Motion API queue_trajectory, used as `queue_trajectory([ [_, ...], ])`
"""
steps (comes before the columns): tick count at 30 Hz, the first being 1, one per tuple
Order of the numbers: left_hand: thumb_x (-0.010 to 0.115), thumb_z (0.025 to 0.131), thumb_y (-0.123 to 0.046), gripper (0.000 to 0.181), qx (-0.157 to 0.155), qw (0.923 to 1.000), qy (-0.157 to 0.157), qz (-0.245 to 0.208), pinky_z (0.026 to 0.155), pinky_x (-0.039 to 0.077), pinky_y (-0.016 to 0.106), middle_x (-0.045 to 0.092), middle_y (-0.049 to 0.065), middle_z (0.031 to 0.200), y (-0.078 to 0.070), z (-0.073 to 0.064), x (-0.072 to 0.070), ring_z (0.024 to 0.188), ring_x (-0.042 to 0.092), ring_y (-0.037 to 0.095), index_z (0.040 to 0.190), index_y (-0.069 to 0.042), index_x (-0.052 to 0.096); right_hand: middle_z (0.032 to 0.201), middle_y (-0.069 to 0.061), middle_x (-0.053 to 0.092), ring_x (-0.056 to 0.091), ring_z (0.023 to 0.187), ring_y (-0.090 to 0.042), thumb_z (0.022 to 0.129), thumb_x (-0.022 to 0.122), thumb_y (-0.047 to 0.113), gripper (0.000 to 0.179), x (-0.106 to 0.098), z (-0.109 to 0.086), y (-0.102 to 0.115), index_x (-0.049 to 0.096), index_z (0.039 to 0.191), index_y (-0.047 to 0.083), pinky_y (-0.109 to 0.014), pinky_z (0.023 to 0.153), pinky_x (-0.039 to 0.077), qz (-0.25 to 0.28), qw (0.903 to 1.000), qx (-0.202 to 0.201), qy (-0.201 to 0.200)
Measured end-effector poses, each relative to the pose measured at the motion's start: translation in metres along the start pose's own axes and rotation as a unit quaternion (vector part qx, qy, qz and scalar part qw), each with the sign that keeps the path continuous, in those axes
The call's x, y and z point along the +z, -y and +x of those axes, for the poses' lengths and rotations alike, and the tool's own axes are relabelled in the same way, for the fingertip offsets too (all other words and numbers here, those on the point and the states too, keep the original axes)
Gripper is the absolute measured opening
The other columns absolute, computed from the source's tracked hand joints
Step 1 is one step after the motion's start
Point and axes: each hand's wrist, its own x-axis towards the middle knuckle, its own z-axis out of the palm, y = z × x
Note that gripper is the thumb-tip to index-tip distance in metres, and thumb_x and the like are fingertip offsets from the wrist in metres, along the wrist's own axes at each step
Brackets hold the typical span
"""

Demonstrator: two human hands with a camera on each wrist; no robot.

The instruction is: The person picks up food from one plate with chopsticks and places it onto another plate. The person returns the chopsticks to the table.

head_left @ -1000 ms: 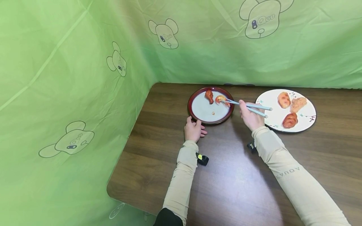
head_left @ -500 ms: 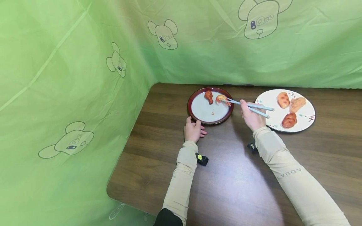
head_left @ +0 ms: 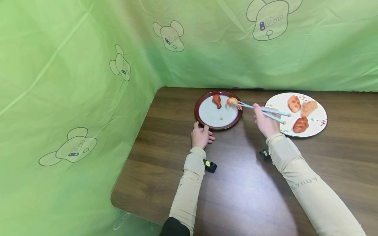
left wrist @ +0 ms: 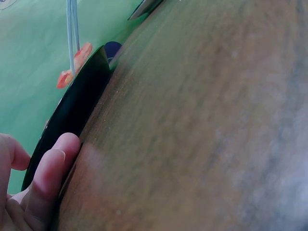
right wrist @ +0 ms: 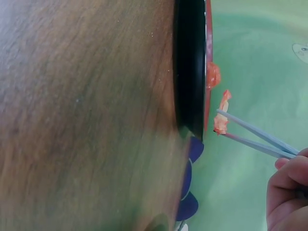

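My right hand (head_left: 267,122) holds a pair of light blue chopsticks (head_left: 273,113), their tips pinching a cooked orange shrimp (head_left: 232,101). In the right wrist view, a gap shows between the shrimp (right wrist: 223,115) and the red-rimmed plate (right wrist: 191,67). That round plate (head_left: 219,126) also bears a chicken drumstick (head_left: 217,101) and a tiny crumb-like piece (head_left: 220,118). At its near left rim is my left hand (head_left: 200,136), gripping the edge. The left wrist view shows fingertips (left wrist: 57,161) against the dark underside and another finger on the rim's other side.
To the right stands a white oval plate (head_left: 317,129) with a reddish-brown piece (head_left: 300,125), a golden nugget (head_left: 294,104) and a breaded piece (head_left: 308,108). The wooden table (head_left: 236,196) meets a green curtain (head_left: 206,65) at the back and left.
The right hand has shifted slightly to the right, and the shrimp has moved a little relative to the red-rimmed plate in the chopsticks. The left hand has stayed at the plate's rim.
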Motion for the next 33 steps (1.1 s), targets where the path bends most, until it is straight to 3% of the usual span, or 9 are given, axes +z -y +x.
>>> queue_trajectory([
  [17,0.047,0.092,-0.020,0.062,0.000,1.0000,0.005,-0.006,0.047,0.059,0.031,0.072,0.011,0.073,-0.001,-0.001,-0.001,0.051,0.069,0.018,0.147,0.000,0.026,0.046,0.024,0.049,0.047,0.046,0.003,0.092,0.041,0.061,0.046,-0.040,-0.001,0.011,0.056,0.060,0.030,-0.024,0.050,0.036,-0.007,0.9980,0.062,-0.013],
  [21,0.048,0.093,-0.020,0.062,-0.001,1.0000,0.007,-0.003,0.048,0.059,0.030,0.073,0.011,0.073,-0.001,-0.001,-0.001,0.052,0.069,0.018,0.147,-0.001,0.026,0.047,0.028,0.049,0.050,0.047,0.008,0.091,0.042,0.061,0.042,-0.052,-0.002,0.008,0.057,0.062,0.034,-0.022,0.053,0.036,0.001,0.9959,0.083,-0.036],
  [26,0.048,0.093,-0.020,0.061,-0.001,1.0000,0.004,0.000,0.047,0.059,0.030,0.073,0.011,0.074,0.000,0.000,0.000,0.052,0.070,0.018,0.147,-0.001,0.026,0.051,0.027,0.053,0.053,0.046,0.010,0.093,0.048,0.055,0.035,-0.067,-0.004,-0.001,0.060,0.069,0.033,-0.011,0.051,0.039,0.054,0.9908,0.102,-0.071],
  [28,0.048,0.093,-0.020,0.061,0.000,1.0000,0.004,0.001,0.047,0.059,0.030,0.073,0.012,0.074,0.000,0.000,0.000,0.052,0.069,0.018,0.147,-0.001,0.026,0.051,0.024,0.054,0.052,0.043,0.008,0.094,0.051,0.050,0.032,-0.073,-0.004,-0.004,0.062,0.072,0.030,-0.013,0.040,0.041,0.085,0.9882,0.100,-0.079],
  [31,0.047,0.093,-0.020,0.061,0.000,1.0000,0.003,0.001,0.047,0.059,0.030,0.073,0.012,0.074,0.000,0.000,0.001,0.051,0.069,0.018,0.147,-0.001,0.026,0.049,0.017,0.056,0.052,0.039,0.003,0.093,0.056,0.044,0.031,-0.083,-0.005,-0.010,0.064,0.071,0.025,-0.016,0.033,0.042,0.141,0.9789,0.115,-0.094],
  [33,0.047,0.093,-0.020,0.061,0.000,1.0000,0.003,0.004,0.047,0.059,0.030,0.073,0.012,0.074,0.000,-0.001,0.001,0.051,0.069,0.017,0.147,-0.001,0.026,0.049,0.016,0.057,0.052,0.038,0.001,0.093,0.057,0.044,0.030,-0.090,-0.006,-0.013,0.065,0.070,0.024,-0.017,0.031,0.042,0.151,0.9750,0.126,-0.103],
])
